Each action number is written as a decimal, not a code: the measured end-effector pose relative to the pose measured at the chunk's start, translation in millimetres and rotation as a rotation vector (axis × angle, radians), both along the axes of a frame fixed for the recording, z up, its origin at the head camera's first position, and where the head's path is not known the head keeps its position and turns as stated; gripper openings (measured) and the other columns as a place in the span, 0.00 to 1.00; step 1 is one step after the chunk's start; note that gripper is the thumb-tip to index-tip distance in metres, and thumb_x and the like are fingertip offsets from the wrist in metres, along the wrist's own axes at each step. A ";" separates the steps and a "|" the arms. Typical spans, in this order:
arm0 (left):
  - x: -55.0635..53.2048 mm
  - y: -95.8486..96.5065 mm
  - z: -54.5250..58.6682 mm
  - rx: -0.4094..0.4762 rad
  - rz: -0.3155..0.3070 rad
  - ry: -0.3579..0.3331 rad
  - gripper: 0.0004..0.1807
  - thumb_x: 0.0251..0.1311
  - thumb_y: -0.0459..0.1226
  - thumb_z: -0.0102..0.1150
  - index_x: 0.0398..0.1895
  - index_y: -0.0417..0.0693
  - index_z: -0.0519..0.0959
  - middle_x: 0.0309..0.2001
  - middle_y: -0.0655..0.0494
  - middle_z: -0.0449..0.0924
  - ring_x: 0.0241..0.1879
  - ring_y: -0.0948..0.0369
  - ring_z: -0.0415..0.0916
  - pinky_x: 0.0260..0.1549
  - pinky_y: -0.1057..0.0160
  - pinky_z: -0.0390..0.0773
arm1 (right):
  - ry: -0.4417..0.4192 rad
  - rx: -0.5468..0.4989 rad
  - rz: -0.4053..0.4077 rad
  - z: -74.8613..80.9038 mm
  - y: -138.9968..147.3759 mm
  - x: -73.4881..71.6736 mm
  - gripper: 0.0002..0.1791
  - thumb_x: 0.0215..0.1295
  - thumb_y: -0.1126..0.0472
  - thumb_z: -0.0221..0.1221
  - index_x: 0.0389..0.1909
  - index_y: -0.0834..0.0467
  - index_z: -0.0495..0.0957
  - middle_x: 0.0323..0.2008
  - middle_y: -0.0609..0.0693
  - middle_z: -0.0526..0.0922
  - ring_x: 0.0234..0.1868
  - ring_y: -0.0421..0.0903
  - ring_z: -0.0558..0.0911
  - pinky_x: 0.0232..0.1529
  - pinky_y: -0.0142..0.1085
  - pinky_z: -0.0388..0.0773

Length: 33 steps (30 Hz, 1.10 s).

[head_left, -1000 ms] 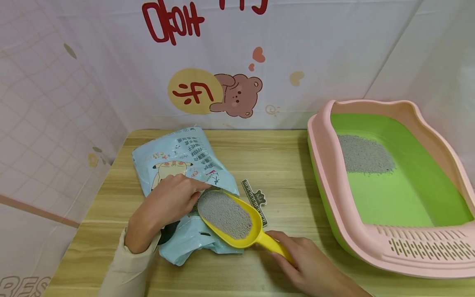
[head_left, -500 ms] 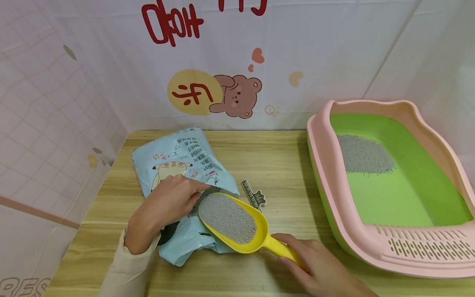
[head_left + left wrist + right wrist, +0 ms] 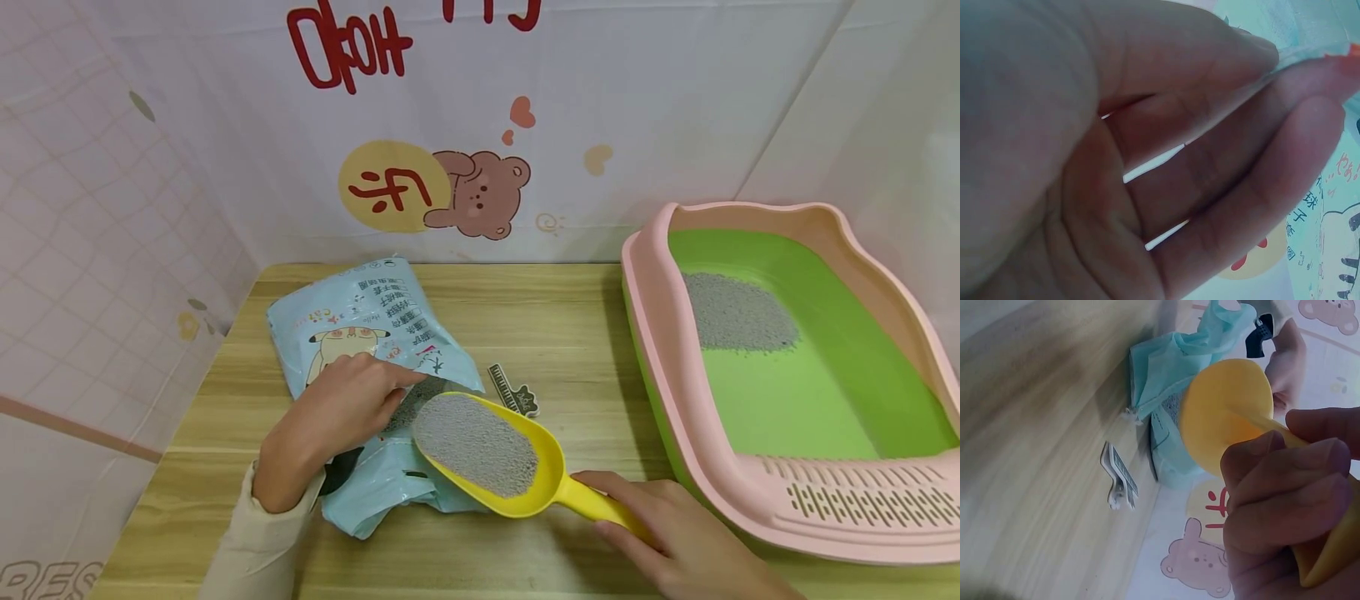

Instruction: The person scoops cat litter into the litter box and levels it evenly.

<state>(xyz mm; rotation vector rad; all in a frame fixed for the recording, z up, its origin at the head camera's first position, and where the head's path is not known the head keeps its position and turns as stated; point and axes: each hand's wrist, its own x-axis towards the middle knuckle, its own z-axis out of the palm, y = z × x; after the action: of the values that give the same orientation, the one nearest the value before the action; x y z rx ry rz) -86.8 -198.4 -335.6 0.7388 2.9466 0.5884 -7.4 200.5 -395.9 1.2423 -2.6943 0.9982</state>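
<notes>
My right hand [image 3: 675, 533] grips the handle of a yellow scoop [image 3: 551, 454], which is heaped with grey cat litter [image 3: 476, 442]. In the right wrist view the fingers curl round that handle, and the underside of the scoop [image 3: 1225, 419] faces the camera. A light blue litter bag [image 3: 375, 292] lies on its side at the left, its mouth open with grey litter inside. My left hand [image 3: 345, 400] pinches the upper edge of the mouth; the left wrist view shows thumb and fingers meeting on the film. The scoop's front end overlaps the bag's opening in the head view.
At the right stands a litter box with a pink rim [image 3: 720, 417] and green base, holding a patch of grey litter [image 3: 738, 312]. A bag clip [image 3: 517, 396] lies on the wooden table [image 3: 540, 317] beside the bag. A printed cloth [image 3: 600, 100] hangs behind.
My right hand has drawn the loaded scoop to the right, partly out of the bag's mouth, so more litter inside shows. The left hand keeps its place on the bag.
</notes>
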 end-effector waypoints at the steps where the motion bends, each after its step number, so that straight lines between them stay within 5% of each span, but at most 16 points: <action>1: -0.2 -0.2 -0.4 0.000 -0.002 0.003 0.21 0.69 0.23 0.61 0.59 0.44 0.92 0.16 0.67 0.67 0.16 0.67 0.58 0.18 0.65 0.65 | -0.009 0.004 -0.001 1.4 1.4 -0.1 0.32 0.75 0.63 0.69 0.76 0.43 0.75 0.33 0.24 0.69 0.32 0.26 0.73 0.37 0.27 0.73; 17: -0.7 -0.5 -1.6 0.005 -0.005 0.001 0.21 0.69 0.23 0.60 0.59 0.45 0.92 0.16 0.68 0.67 0.16 0.67 0.57 0.18 0.64 0.65 | -0.046 0.046 -0.064 24.7 22.2 0.9 0.32 0.75 0.62 0.69 0.74 0.35 0.75 0.30 0.23 0.66 0.26 0.25 0.67 0.30 0.28 0.69; 33: -0.4 0.1 -0.1 0.002 -0.002 -0.009 0.21 0.69 0.22 0.61 0.59 0.45 0.92 0.18 0.67 0.71 0.16 0.67 0.58 0.18 0.64 0.65 | -0.022 0.035 -0.097 39.7 44.8 -5.8 0.36 0.71 0.67 0.71 0.76 0.39 0.76 0.29 0.23 0.66 0.27 0.25 0.68 0.32 0.27 0.68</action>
<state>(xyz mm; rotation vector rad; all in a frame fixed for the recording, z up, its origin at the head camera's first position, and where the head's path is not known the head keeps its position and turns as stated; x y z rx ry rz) -87.2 -198.3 -335.7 0.7366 2.9375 0.5924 -13.2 245.3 -356.2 1.0998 -2.7697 0.9634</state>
